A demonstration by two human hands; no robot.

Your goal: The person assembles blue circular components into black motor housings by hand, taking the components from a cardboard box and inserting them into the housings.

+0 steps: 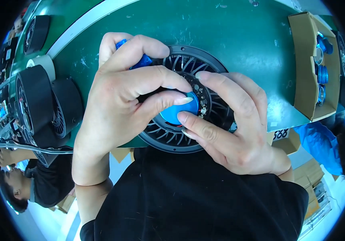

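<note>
A blue round part point(171, 114) with a ring-shaped black circuit board point(203, 100) is tilted between my two hands. My left hand point(118, 88) pinches it between thumb and index finger from the left. Its other fingers curl around a shiny blue object point(142, 62), mostly hidden, whose kind I cannot make out. My right hand point(236, 124) grips the same part from the right, thumb on the blue face and fingertips at the board's far edge. Directly below lies a black round housing point(184, 50) with curved spokes, its middle covered by my hands. A bit of red shows under the blue part.
An open cardboard box point(303, 64) with several blue round parts point(321, 74) stands at the right on the green table point(244, 32). More black round housings point(36, 100) stand at the left, by a white roll point(42, 63). A person point(50, 176) sits at lower left; blue clothing point(321, 140) shows at right.
</note>
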